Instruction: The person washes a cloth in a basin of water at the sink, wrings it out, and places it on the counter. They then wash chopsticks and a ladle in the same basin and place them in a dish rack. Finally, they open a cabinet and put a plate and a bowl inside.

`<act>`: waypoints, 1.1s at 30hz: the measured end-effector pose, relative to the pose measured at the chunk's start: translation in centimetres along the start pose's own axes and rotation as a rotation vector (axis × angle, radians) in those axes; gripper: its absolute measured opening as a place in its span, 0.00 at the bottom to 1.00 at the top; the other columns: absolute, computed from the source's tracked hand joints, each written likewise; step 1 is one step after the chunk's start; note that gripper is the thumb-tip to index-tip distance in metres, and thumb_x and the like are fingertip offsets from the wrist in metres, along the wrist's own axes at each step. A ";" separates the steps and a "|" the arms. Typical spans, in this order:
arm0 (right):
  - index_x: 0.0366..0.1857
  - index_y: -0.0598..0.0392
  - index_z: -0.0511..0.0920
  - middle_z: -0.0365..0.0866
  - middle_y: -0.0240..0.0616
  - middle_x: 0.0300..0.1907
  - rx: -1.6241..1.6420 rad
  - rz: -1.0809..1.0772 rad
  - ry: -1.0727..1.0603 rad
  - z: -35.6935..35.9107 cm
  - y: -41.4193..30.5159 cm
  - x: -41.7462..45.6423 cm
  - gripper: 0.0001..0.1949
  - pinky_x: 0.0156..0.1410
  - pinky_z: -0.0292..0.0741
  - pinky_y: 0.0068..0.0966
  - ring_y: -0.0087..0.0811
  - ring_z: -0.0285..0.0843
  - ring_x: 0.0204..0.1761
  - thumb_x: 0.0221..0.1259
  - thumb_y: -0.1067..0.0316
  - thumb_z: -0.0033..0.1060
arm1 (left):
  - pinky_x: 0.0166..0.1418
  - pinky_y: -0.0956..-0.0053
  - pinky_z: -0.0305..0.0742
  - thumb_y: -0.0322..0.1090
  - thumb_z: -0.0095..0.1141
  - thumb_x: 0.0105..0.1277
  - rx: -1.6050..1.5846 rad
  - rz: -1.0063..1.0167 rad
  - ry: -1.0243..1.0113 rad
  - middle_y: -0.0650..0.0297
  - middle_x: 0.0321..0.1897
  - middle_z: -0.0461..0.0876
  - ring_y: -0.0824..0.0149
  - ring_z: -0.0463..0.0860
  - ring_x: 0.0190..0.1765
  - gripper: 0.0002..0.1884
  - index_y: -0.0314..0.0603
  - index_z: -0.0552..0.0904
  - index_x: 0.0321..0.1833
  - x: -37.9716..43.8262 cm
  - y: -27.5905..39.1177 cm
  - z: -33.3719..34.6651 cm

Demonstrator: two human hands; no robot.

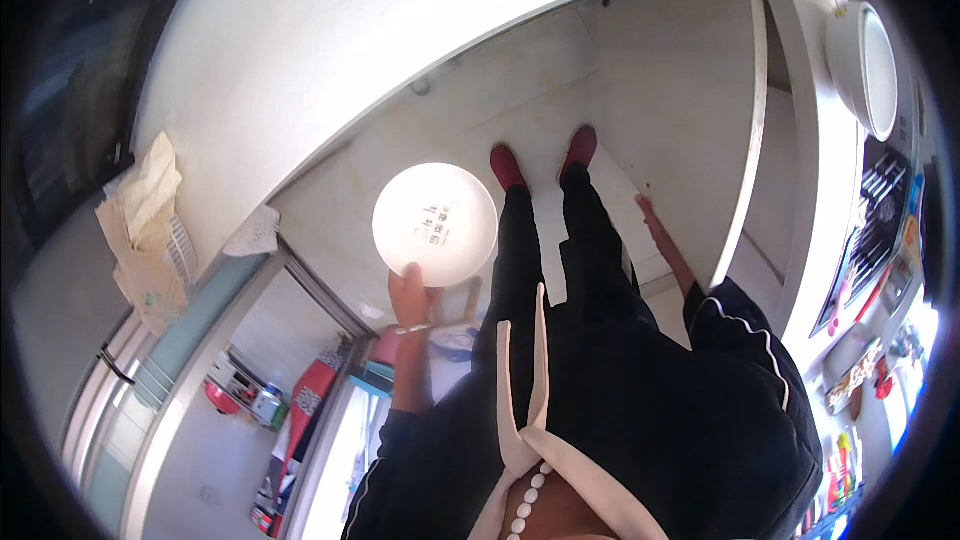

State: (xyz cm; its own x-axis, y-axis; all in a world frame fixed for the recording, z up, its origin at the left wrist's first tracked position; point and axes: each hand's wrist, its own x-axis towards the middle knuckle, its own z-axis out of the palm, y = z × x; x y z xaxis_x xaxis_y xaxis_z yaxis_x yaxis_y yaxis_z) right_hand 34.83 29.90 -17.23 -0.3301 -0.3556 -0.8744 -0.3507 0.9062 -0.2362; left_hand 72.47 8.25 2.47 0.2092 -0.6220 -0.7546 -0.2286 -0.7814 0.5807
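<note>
A round white dish (420, 214) with dark printed characters on its face is held out on the left. My left hand (410, 292) grips its near rim, thumb on top, and hides the fingers underneath. On the other side my right hand (654, 219) hangs low beside a pale cabinet panel (675, 112), seen nearly edge-on. Nothing shows in that hand, and its fingers look loosely extended. Whether it touches the panel I cannot tell.
A white counter (315, 22) curves across the front. At right, a white bowl (862, 67) stands near a gas hob (870, 217). Crumpled brown paper (150, 232) lies at left above a glass-paned sliding door (180, 360). My feet in red shoes (510, 167) are on the pale floor.
</note>
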 end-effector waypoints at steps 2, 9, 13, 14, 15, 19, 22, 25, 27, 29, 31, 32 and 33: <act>0.48 0.53 0.69 0.73 0.47 0.35 0.208 0.045 0.067 -0.9 1.1 0.4 0.25 0.39 0.74 0.32 0.38 0.75 0.34 0.53 0.45 0.49 | 0.11 0.85 0.58 0.35 0.39 0.62 0.055 0.055 -0.050 0.60 0.15 0.75 0.75 0.69 0.11 0.11 0.34 0.70 0.41 0.2 -0.3 0.8; 0.53 0.52 0.64 0.72 0.43 0.33 1.485 0.391 0.349 1.1 -4.6 -2.1 0.32 0.35 0.75 0.30 0.33 0.75 0.30 0.54 0.36 0.43 | 0.11 0.85 0.63 0.33 0.38 0.63 0.192 0.116 -0.204 0.59 0.18 0.76 0.75 0.69 0.11 0.11 0.33 0.69 0.42 -2.0 1.7 2.8; 0.53 0.54 0.63 0.74 0.40 0.30 1.894 0.364 0.258 2.2 -5.7 0.3 0.33 0.34 0.74 0.27 0.30 0.74 0.28 0.52 0.37 0.47 | 0.12 0.85 0.62 0.33 0.37 0.64 0.305 0.172 -0.269 0.60 0.20 0.76 0.75 0.70 0.13 0.11 0.32 0.68 0.43 -3.5 2.7 2.7; 0.52 0.55 0.64 0.74 0.39 0.30 1.768 0.274 0.213 1.9 -6.2 0.3 0.32 0.34 0.74 0.26 0.29 0.74 0.28 0.52 0.37 0.47 | 0.12 0.85 0.62 0.32 0.37 0.63 0.342 0.176 -0.286 0.59 0.20 0.77 0.75 0.70 0.13 0.11 0.32 0.68 0.43 -3.7 3.1 2.7; 0.51 0.55 0.65 0.74 0.38 0.29 1.650 0.192 0.182 1.4 -6.8 -0.5 0.32 0.34 0.74 0.26 0.29 0.74 0.28 0.52 0.37 0.47 | 0.12 0.85 0.62 0.32 0.37 0.63 0.346 0.207 -0.316 0.59 0.21 0.77 0.75 0.70 0.13 0.11 0.32 0.69 0.43 -3.7 3.7 3.2; 0.46 0.56 0.70 0.74 0.35 0.29 1.148 -0.122 -0.155 -1.2 -13.7 -10.8 0.31 0.31 0.72 0.21 0.26 0.74 0.28 0.52 0.37 0.48 | 0.13 0.84 0.62 0.31 0.36 0.61 0.398 0.263 -0.477 0.59 0.22 0.77 0.75 0.70 0.14 0.13 0.31 0.70 0.44 -3.2 4.7 3.1; 0.41 0.57 0.71 0.74 0.36 0.26 1.096 -0.292 -0.338 1.5 -17.3 -16.8 0.25 0.25 0.69 0.18 0.23 0.72 0.23 0.54 0.42 0.49 | 0.13 0.85 0.61 0.32 0.38 0.60 0.489 0.306 -0.555 0.61 0.21 0.77 0.76 0.69 0.13 0.14 0.31 0.71 0.44 -2.4 6.2 4.4; 0.40 0.58 0.70 0.72 0.33 0.23 1.230 -0.284 -0.332 5.5 -19.9 -18.5 0.22 0.20 0.63 0.15 0.20 0.67 0.19 0.56 0.46 0.49 | 0.14 0.81 0.65 0.30 0.36 0.57 0.612 0.364 -0.639 0.59 0.17 0.77 0.73 0.73 0.14 0.13 0.28 0.73 0.35 -1.6 8.2 3.8; 0.39 0.59 0.69 0.67 0.29 0.19 1.307 -0.246 -0.315 6.8 -21.5 -19.1 0.16 0.19 0.58 0.16 0.18 0.61 0.17 0.57 0.56 0.46 | 0.14 0.83 0.63 0.36 0.39 0.62 0.686 0.380 -0.679 0.61 0.17 0.76 0.74 0.72 0.13 0.14 0.30 0.73 0.34 -1.0 9.2 2.6; 0.38 0.59 0.70 0.67 0.29 0.19 1.399 -0.235 -0.223 7.4 -23.0 -19.8 0.13 0.19 0.58 0.16 0.18 0.60 0.17 0.55 0.61 0.45 | 0.14 0.85 0.61 0.40 0.39 0.66 0.772 0.379 -0.689 0.64 0.19 0.76 0.77 0.69 0.12 0.15 0.34 0.72 0.33 -0.3 10.2 2.5; 0.38 0.59 0.70 0.68 0.30 0.20 1.410 -0.258 -0.183 7.3 -22.9 -19.0 0.12 0.20 0.59 0.16 0.18 0.62 0.18 0.53 0.62 0.45 | 0.24 0.81 0.67 0.43 0.43 0.66 1.157 0.835 -0.496 0.65 0.22 0.76 0.75 0.73 0.21 0.14 0.37 0.72 0.33 1.6 12.0 1.7; 0.38 0.59 0.70 0.69 0.30 0.20 1.416 -0.267 -0.167 7.3 -22.7 -18.4 0.12 0.21 0.60 0.16 0.18 0.62 0.19 0.53 0.63 0.45 | 0.43 0.70 0.71 0.47 0.46 0.62 1.037 1.035 -0.453 0.57 0.34 0.78 0.61 0.77 0.39 0.17 0.38 0.74 0.39 1.4 13.5 1.3; 0.37 0.59 0.71 0.70 0.31 0.22 1.392 -0.271 -0.053 7.4 -22.4 -17.5 0.13 0.23 0.63 0.18 0.20 0.65 0.20 0.53 0.62 0.44 | 0.49 0.67 0.68 0.48 0.47 0.61 0.999 1.454 -0.308 0.56 0.41 0.76 0.57 0.75 0.44 0.19 0.38 0.73 0.43 1.4 15.5 1.3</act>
State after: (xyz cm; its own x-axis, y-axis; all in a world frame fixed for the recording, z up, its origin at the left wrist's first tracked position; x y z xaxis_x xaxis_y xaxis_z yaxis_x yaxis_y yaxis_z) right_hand 54.98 17.52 0.26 -0.3493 -0.5713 -0.7427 0.7495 0.3053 -0.5874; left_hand 68.01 -4.68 10.06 -0.8050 -0.5911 0.0511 -0.5044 0.7272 0.4656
